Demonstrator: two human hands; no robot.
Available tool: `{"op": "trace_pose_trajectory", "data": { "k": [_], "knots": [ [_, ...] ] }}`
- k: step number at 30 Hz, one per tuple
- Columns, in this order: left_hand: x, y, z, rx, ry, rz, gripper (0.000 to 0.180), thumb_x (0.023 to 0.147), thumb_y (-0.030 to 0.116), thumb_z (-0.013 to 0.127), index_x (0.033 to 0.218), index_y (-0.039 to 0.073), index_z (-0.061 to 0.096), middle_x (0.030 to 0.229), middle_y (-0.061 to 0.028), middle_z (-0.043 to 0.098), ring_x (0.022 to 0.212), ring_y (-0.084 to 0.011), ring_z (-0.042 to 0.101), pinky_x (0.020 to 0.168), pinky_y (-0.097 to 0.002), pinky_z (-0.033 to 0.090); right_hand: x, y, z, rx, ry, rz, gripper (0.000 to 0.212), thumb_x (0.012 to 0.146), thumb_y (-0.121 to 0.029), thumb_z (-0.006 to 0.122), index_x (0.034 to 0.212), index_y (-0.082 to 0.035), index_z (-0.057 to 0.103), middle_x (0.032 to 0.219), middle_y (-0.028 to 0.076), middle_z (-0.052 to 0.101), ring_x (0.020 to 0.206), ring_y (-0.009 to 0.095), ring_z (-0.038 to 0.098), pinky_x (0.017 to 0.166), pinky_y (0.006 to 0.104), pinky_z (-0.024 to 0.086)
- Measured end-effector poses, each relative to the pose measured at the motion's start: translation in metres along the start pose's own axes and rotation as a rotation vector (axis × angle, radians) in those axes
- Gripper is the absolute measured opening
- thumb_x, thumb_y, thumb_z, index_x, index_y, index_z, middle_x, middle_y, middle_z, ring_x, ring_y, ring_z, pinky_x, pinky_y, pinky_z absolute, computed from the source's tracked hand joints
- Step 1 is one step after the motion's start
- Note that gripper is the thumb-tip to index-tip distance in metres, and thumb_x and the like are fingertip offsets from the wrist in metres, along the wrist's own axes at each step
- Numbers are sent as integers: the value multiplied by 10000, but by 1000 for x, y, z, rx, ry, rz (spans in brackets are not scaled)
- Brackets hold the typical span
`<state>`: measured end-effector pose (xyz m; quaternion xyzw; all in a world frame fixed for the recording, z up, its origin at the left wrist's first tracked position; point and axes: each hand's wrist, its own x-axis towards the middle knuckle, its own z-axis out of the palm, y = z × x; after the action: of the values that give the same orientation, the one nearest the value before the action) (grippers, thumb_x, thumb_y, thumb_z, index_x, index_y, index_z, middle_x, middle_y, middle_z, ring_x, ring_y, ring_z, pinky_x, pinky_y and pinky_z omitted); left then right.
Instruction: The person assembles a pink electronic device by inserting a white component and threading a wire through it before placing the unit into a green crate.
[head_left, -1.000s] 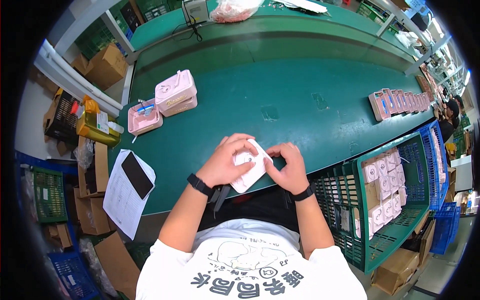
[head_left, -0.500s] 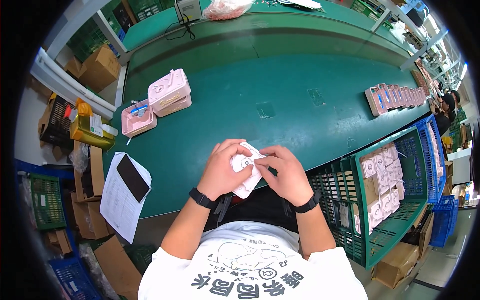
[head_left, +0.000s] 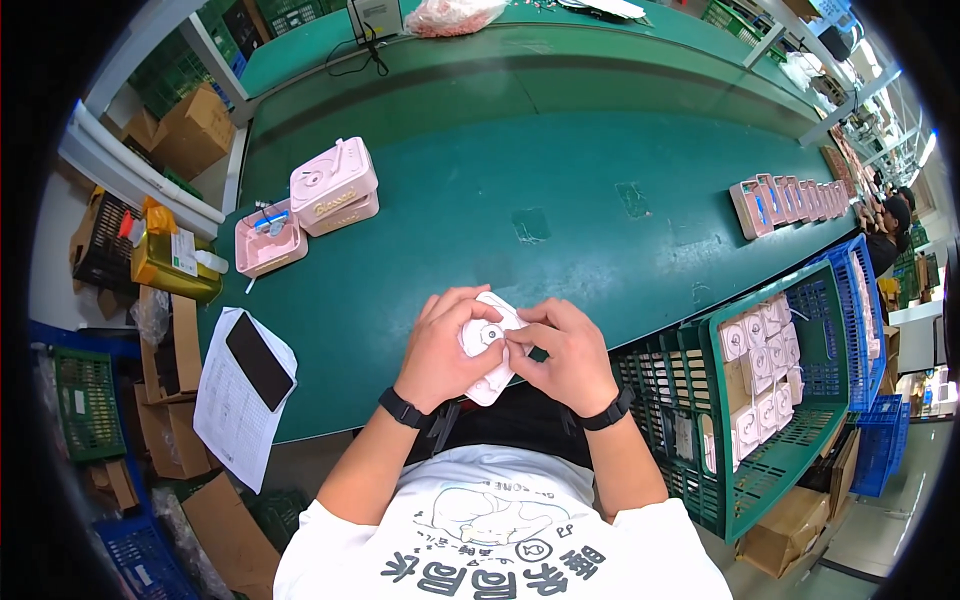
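Close to my body, at the table's near edge, a pale pink plastic lid (head_left: 487, 336) with a record-player-like round disc is tilted between my hands. My left hand (head_left: 440, 345) is closed round its left side, thumb lying across the face near the disc. On the right side of the lid, my right hand (head_left: 567, 352) has its thumb and fingertips pinched together against the surface. Whatever those fingertips pinch is hidden. Both hands wear dark wristbands.
Pink record-player-shaped boxes (head_left: 335, 185) stand at left beside an open pink box (head_left: 270, 250) with wires. A phone (head_left: 260, 368) lies on paper sheets (head_left: 225, 425). Pink shells (head_left: 750, 210) line the far right. A green crate (head_left: 735, 490) at right holds similar lids.
The right fingertips have shifted slightly down along the lid and the right thumb has moved in toward its middle. The left hand keeps its hold. The view has shifted slightly.
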<state>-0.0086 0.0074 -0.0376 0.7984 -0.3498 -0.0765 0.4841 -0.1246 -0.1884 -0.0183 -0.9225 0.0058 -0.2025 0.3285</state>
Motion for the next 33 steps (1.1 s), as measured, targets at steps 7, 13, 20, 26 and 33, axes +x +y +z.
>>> {"op": "trace_pose_trajectory", "data": {
  "k": [7, 13, 20, 26, 33],
  "knots": [
    [-2, 1, -1, 21, 8, -3, 315, 871, 200, 929, 1146, 111, 804, 1478, -105, 783, 1287, -379, 712, 1123, -477, 571, 0, 4, -2, 50, -16, 2, 146, 877, -124, 965, 1008, -96, 906, 1145, 89, 797, 984, 271, 776, 864, 395, 632],
    [-38, 23, -5, 13, 54, 39, 561, 856, 237, 960, 1351, 90, 742, 1644, -235, 619, 1406, -438, 659, 1198, -534, 545, -18, 34, 13, 393, -13, 145, 216, 906, -118, 947, 1118, -92, 915, 1252, 141, 792, 1154, 285, 763, 1003, 393, 605],
    [-55, 3, -27, -93, 8, -4, 709, 907, 330, 941, 1498, 52, 664, 1692, -272, 516, 1449, -400, 643, 1216, -559, 542, -9, 13, -1, 443, 12, 21, 378, 951, -127, 900, 1319, -58, 848, 1403, 170, 758, 1280, 316, 728, 1114, 418, 564],
    [-49, -20, -24, -1012, -128, -493, 671, 1189, 598, 578, 1484, 0, 646, 1499, -217, 715, 1234, -291, 779, 906, -431, 698, -27, 37, 8, 453, 54, -100, 473, 1019, -211, 875, 1432, -7, 765, 1366, 145, 791, 1223, 260, 761, 1047, 397, 593],
    [-54, -11, -13, -813, -93, -388, 699, 1282, 569, 369, 1591, -21, 579, 1463, -232, 753, 1069, -285, 843, 745, -342, 693, -24, 49, 35, 937, 91, 411, 370, 1169, -324, 763, 1322, 13, 766, 1045, 6, 797, 849, 94, 749, 765, 265, 595]
  ]
}}
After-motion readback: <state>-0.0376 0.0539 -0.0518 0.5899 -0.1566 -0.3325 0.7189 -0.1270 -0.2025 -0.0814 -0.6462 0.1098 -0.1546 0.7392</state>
